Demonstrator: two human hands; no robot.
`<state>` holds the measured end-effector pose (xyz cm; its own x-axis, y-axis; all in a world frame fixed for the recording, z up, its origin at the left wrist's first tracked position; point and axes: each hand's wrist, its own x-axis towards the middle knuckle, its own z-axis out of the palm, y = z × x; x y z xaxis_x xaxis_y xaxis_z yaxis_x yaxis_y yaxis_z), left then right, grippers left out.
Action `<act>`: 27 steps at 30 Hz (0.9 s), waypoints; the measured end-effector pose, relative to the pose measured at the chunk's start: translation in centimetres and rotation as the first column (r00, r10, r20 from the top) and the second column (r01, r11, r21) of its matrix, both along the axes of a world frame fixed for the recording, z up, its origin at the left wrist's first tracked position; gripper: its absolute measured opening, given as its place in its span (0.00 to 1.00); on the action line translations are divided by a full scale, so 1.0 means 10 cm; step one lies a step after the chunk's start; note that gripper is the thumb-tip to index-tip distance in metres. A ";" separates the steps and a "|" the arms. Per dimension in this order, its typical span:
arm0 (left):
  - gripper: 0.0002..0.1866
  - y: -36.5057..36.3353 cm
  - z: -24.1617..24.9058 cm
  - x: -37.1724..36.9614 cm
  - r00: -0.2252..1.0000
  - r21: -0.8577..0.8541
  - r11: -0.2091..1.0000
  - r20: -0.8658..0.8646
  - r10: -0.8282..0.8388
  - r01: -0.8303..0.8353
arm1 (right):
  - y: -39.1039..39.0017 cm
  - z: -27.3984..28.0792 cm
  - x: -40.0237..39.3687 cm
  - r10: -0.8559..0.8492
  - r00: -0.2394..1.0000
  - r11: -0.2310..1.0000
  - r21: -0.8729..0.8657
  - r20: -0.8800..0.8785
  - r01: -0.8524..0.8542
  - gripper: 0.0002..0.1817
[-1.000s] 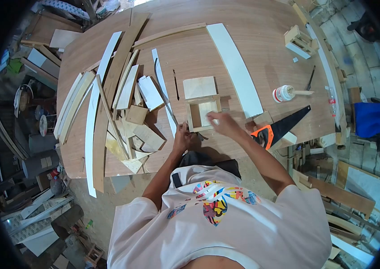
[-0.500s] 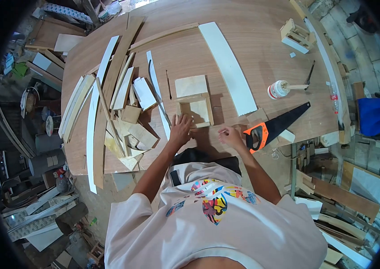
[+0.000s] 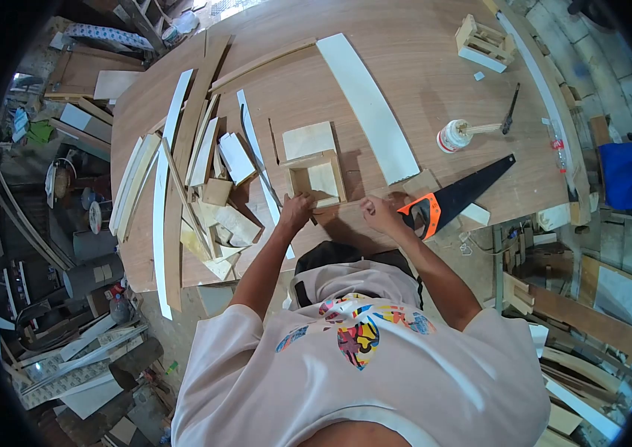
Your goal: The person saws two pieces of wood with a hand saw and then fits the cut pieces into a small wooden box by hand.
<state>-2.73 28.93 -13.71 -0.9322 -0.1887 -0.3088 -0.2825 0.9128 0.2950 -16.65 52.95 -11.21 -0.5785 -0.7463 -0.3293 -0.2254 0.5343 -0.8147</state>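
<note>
A small open wooden box (image 3: pixel 336 179) sits near the front edge of the table, its hollow facing up. Against its far side lies a flat pale wooden piece (image 3: pixel 308 139). My left hand (image 3: pixel 297 211) is at the box's near left corner with fingers bent; a small dark thing shows just below the fingertips, too small to name. To the right of the box, apart from it, my right hand (image 3: pixel 380 214) has its fingers curled together, and whatever they hold is hidden. The orange-handled handsaw (image 3: pixel 459 197) lies right beside my right hand.
Wood offcuts (image 3: pixel 228 223) and long strips (image 3: pixel 163 194) cover the table's left side. A long white board (image 3: pixel 368 108) lies beyond the box. To the right stand a white tub (image 3: pixel 453 137) with a stick across it, a small wooden crate (image 3: pixel 485 42) and a plastic bottle (image 3: pixel 559 155).
My left hand's fingers have drawn back from the box's near wall to its corner and bent. My right hand has curled tighter. The whole view has shifted slightly.
</note>
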 end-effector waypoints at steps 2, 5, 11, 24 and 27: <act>0.15 -0.01 0.01 -0.01 0.998 0.005 1.000 0.050 -0.030 0.029 | -0.14 0.12 -0.03 0.029 0.995 0.999 -0.027 -0.092 -0.032 0.15; 0.14 -0.01 0.07 0.03 0.998 0.002 0.998 -0.028 -0.059 0.059 | -0.34 0.12 0.02 0.138 0.935 0.958 -0.197 -0.326 -0.210 0.19; 0.13 0.01 0.06 0.01 0.998 -0.019 0.999 -0.036 -0.049 0.049 | -0.71 0.09 0.00 0.481 0.444 0.832 0.235 -0.756 -0.502 0.20; 0.14 -0.13 0.00 0.02 0.979 0.011 0.979 -0.017 -0.202 0.202 | -0.93 -0.05 0.05 0.556 0.314 0.779 0.351 -0.769 -0.520 0.11; 0.14 -0.11 0.00 0.03 0.985 0.020 0.986 -0.033 -0.167 0.168 | -0.98 -0.06 0.03 0.587 0.382 0.776 0.362 -0.713 -0.517 0.12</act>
<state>-2.38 27.82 -13.73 -0.9594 -0.0220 -0.2813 -0.1162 0.9393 0.3227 -16.34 43.14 -11.81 -0.0879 -0.9946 -0.0551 -0.9863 0.0946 -0.1350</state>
